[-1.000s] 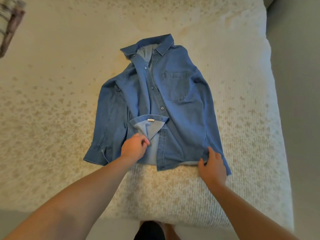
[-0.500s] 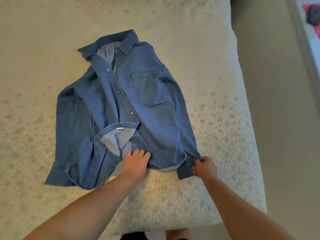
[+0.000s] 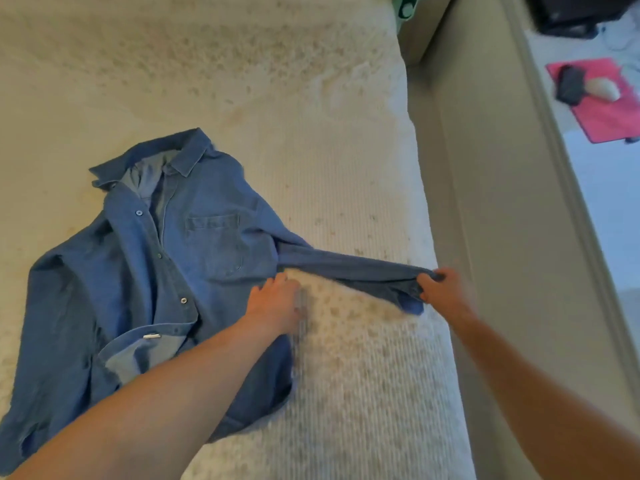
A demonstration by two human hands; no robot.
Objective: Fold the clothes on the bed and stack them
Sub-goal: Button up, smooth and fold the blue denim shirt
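With the denim shirt [image 3: 166,271] lying face-up on the bed [image 3: 311,150], we keep the right hand [image 3: 441,289] gripping the sleeve cuff [image 3: 412,289] pulled taut away from the shirt, while the left hand [image 3: 277,303], fingers flat, pins the shirt's side for a crisp fold.

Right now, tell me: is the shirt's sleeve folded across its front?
No. The right hand grips the sleeve by its cuff, stretched out sideways off the denim shirt.
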